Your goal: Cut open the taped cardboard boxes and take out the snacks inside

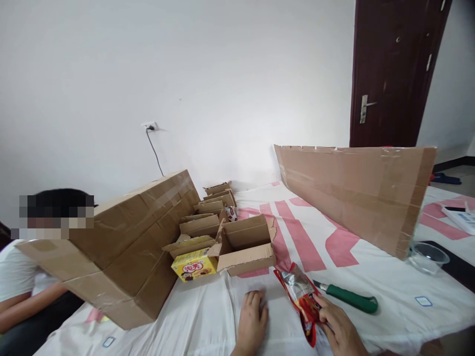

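A red snack packet (pixel 302 301) with a clear window lies tilted on the white and pink cloth (pixel 208 321), at the lower centre right. My right hand (pixel 336 324) pinches its right edge between thumb and fingers. Just left of the packet, my left hand (pixel 253 319) rests on the cloth with its fingers bent and its thumb apart, holding nothing. Right of the packet lies a green-handled cutter (pixel 351 297), its blade end near the packet. Beyond my left hand stands an open brown box (pixel 247 259), beside a yellow printed box (pixel 195 265).
A large carton (pixel 141 247) stands at the left, with a seated person (pixel 22 282) behind it. Open small boxes (pixel 200 225) line its right side. At the right are a long cardboard panel (pixel 356 193) and a clear round bowl (pixel 429 257).
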